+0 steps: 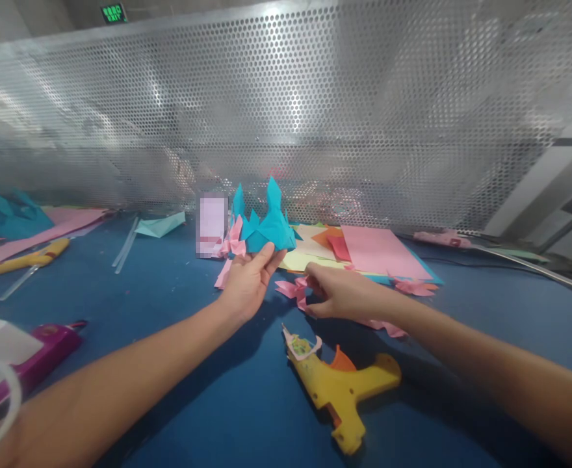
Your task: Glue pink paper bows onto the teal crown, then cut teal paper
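Note:
My left hand [247, 281] holds up a spiky teal folded-paper piece [265, 224] by its lower edge, with small pink paper bits [234, 239] stuck on its left side. My right hand [337, 292] rests lower on the blue table, fingers pinched on a crumpled pink paper piece [292, 289]. More pink scraps [415, 286] lie just right of that hand. A yellow glue gun [337, 383] with an orange trigger lies on the table in front of both hands, nozzle pointing away from me.
Coloured paper sheets [378, 252] lie stacked behind my right hand. A perforated metal screen [286, 117] closes the back. At left lie a second yellow glue gun [27, 259], glue sticks [125, 247], teal paper [8, 218] and a purple device [37, 354].

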